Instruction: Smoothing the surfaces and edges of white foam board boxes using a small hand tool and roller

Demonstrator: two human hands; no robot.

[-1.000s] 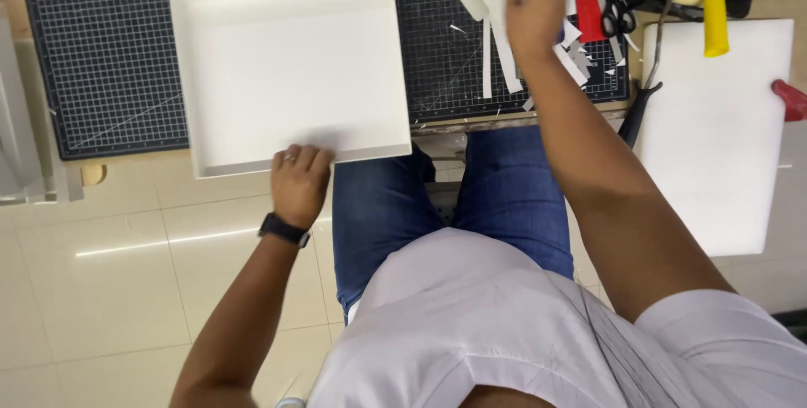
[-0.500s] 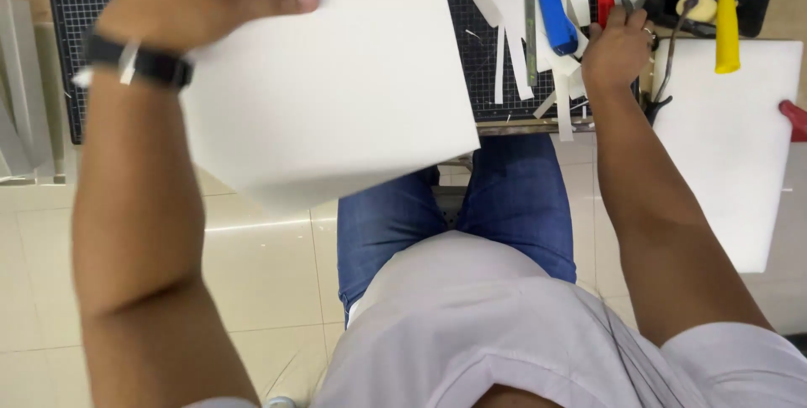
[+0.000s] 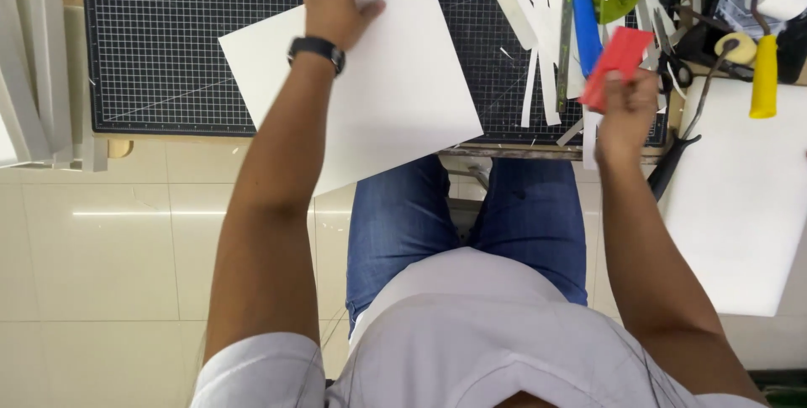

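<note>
The white board (image 3: 370,72), lifted up close half a second ago, now lies flat under the left hand (image 3: 336,0), palm released; the right hand (image 3: 624,105) now has a red scraper (image 3: 616,63) in its grip.

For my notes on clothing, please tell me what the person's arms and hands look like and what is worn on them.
Both arms are bare from the short white sleeves down. The left hand has a black wristwatch on its wrist and what looks like a ring on one finger. The right hand and its wrist show no watch or glove.
</note>
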